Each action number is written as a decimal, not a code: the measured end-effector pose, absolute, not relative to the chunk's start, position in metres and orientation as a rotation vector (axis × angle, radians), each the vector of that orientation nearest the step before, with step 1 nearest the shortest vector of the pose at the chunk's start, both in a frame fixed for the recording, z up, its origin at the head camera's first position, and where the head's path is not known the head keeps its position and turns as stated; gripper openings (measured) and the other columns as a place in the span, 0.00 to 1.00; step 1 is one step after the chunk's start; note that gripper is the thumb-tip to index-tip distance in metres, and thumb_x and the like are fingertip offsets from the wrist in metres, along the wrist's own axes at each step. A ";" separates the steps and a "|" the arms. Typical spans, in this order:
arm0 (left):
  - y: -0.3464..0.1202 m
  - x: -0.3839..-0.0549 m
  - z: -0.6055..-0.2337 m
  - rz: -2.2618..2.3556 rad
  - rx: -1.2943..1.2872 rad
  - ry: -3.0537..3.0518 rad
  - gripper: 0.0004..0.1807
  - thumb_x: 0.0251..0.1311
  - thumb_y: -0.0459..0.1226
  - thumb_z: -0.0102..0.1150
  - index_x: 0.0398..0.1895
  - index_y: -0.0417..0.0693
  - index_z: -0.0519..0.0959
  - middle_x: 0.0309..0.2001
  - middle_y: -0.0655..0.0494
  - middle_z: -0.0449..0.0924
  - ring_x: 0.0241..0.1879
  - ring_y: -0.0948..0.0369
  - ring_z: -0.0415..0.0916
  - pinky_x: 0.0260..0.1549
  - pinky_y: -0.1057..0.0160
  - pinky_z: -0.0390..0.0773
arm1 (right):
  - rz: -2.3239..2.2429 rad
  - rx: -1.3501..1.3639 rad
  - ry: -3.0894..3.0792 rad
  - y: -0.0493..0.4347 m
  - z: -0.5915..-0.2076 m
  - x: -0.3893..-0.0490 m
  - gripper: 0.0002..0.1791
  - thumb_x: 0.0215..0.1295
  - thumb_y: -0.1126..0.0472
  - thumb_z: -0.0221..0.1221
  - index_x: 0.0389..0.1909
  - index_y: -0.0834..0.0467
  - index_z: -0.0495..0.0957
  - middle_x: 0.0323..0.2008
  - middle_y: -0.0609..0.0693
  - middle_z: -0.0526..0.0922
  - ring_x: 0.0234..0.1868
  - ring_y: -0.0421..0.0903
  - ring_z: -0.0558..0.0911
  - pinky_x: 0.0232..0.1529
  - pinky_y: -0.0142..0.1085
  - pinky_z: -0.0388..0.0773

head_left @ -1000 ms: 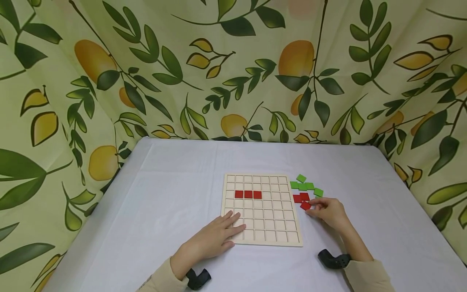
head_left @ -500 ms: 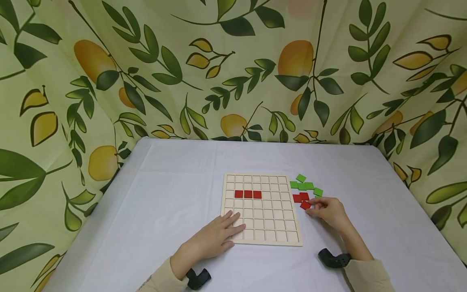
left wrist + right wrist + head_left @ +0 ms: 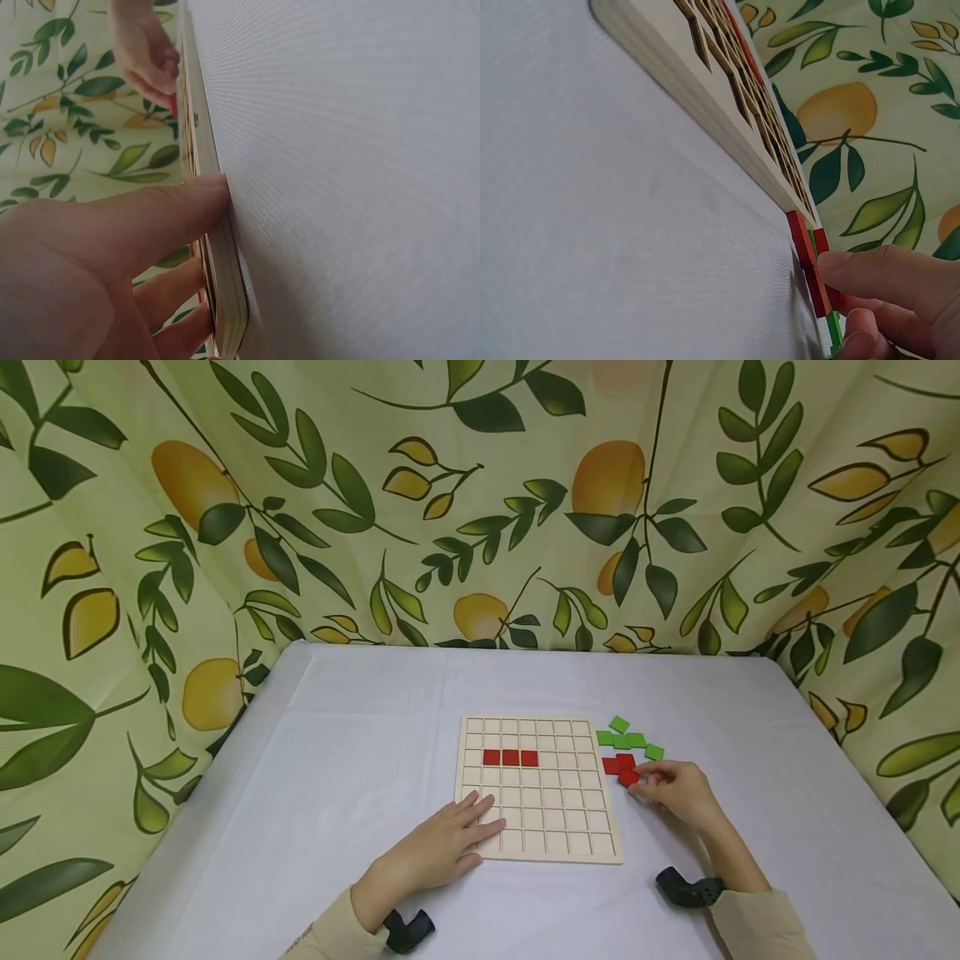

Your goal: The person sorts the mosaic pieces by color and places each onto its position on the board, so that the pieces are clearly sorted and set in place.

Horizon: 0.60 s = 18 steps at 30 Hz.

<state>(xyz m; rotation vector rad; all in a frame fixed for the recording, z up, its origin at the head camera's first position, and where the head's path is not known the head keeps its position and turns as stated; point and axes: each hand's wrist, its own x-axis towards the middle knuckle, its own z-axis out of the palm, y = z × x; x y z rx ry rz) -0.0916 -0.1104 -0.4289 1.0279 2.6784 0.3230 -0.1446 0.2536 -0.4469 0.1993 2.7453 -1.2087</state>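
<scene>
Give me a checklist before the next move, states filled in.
1. Board braced: ok, left hand rests on its near left part, thumb against the edge.
2. Red tile gripped: ok, right hand pinches it with thumb and fingers.
3. That tile lifted clear of the table: cannot tell.
4. Row on the board: ok, three red tiles sit side by side.
5. Next square right of that row bare: ok.
6. Squares under the left hand bare: cannot tell, fingers cover them.
</scene>
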 end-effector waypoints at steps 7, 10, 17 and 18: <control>-0.111 -0.092 -0.430 0.331 1.036 2.685 0.28 0.68 0.42 0.53 0.71 0.60 0.65 0.76 0.52 0.57 0.76 0.51 0.53 0.72 0.48 0.63 | -1.210 0.171 2.750 0.253 -0.447 -0.147 0.20 0.57 0.62 0.66 0.48 0.69 0.79 0.20 0.46 0.73 0.20 0.39 0.69 0.18 0.27 0.68; -0.111 -0.092 -0.430 0.335 1.030 2.680 0.28 0.68 0.42 0.53 0.71 0.60 0.65 0.76 0.52 0.56 0.77 0.51 0.52 0.72 0.48 0.63 | -1.223 0.167 2.745 0.252 -0.447 -0.148 0.20 0.56 0.62 0.66 0.48 0.69 0.80 0.19 0.46 0.72 0.20 0.38 0.69 0.18 0.27 0.67; -0.110 -0.091 -0.428 0.337 1.018 2.673 0.28 0.68 0.42 0.53 0.71 0.60 0.65 0.76 0.51 0.56 0.77 0.50 0.52 0.72 0.47 0.63 | -1.250 0.128 2.736 0.248 -0.444 -0.149 0.19 0.56 0.63 0.67 0.47 0.70 0.79 0.20 0.46 0.72 0.19 0.38 0.68 0.18 0.27 0.67; -0.110 -0.091 -0.428 0.335 1.017 2.672 0.28 0.68 0.42 0.53 0.71 0.60 0.64 0.76 0.52 0.56 0.77 0.51 0.52 0.72 0.47 0.63 | -1.252 0.125 2.734 0.247 -0.444 -0.149 0.19 0.56 0.64 0.67 0.47 0.70 0.79 0.20 0.46 0.72 0.19 0.38 0.68 0.18 0.27 0.67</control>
